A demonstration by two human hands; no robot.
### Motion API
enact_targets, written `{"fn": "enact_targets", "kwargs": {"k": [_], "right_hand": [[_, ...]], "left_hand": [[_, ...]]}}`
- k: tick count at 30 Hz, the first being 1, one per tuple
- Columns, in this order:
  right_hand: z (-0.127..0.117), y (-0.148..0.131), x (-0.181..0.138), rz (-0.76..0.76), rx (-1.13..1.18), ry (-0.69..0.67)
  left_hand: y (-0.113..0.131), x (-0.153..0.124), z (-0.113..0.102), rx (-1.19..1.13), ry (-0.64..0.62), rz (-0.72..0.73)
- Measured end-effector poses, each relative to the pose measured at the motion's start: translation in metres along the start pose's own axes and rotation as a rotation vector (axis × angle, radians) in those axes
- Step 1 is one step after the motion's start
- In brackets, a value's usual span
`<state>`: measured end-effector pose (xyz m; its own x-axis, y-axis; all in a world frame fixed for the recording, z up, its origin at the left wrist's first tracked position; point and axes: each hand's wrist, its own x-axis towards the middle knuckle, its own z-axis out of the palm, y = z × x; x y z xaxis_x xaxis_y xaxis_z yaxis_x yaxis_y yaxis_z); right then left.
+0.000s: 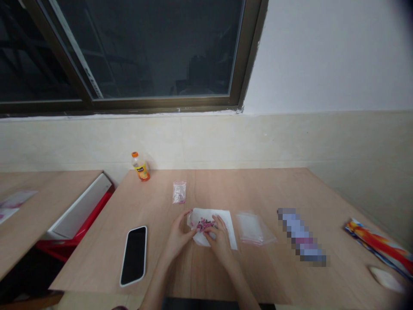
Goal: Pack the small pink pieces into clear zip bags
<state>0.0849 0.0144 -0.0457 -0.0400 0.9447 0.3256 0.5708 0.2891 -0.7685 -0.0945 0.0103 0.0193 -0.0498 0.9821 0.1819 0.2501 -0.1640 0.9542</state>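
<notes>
A white sheet of paper (226,219) lies on the wooden table (258,189) with a heap of small pink and dark pieces (204,224) on it. My left hand (179,237) rests at the sheet's left edge, fingers curled and pinching at the heap. My right hand (219,241) lies on the sheet just right of the heap, fingertips together on the pieces. What each pinch holds is too small to name. A small clear bag (179,192) with pink pieces in it lies beyond the sheet.
A black phone (134,255) lies face up left of my hands. A stack of clear bags (254,229) sits right of the sheet. An orange drink bottle (140,167) stands at the back. A colourful packet (380,247) lies at the right edge. A second table (32,215) is at left.
</notes>
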Motion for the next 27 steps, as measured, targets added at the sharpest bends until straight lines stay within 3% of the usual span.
{"fn": "enact_targets", "kwargs": {"k": [7,15,21,24,27], "right_hand": [[-0.033,-0.033,0.016,-0.015,0.145,0.206],[-0.053,-0.067,0.026,-0.091,0.142,0.039],[-0.04,-0.052,0.023,0.058,0.24,0.139],[-0.028,-0.036,0.022,0.101,0.177,0.201],[-0.013,-0.023,0.02,0.1,0.008,0.117]], "left_hand": [[-0.004,-0.004,0.005,0.06,-0.04,0.036],[0.006,-0.007,0.017,0.197,-0.118,0.087],[0.011,-0.009,0.016,0.253,-0.147,0.097],[0.008,-0.009,0.013,0.241,-0.14,0.099],[0.002,-0.007,0.01,0.216,-0.127,0.104]]}}
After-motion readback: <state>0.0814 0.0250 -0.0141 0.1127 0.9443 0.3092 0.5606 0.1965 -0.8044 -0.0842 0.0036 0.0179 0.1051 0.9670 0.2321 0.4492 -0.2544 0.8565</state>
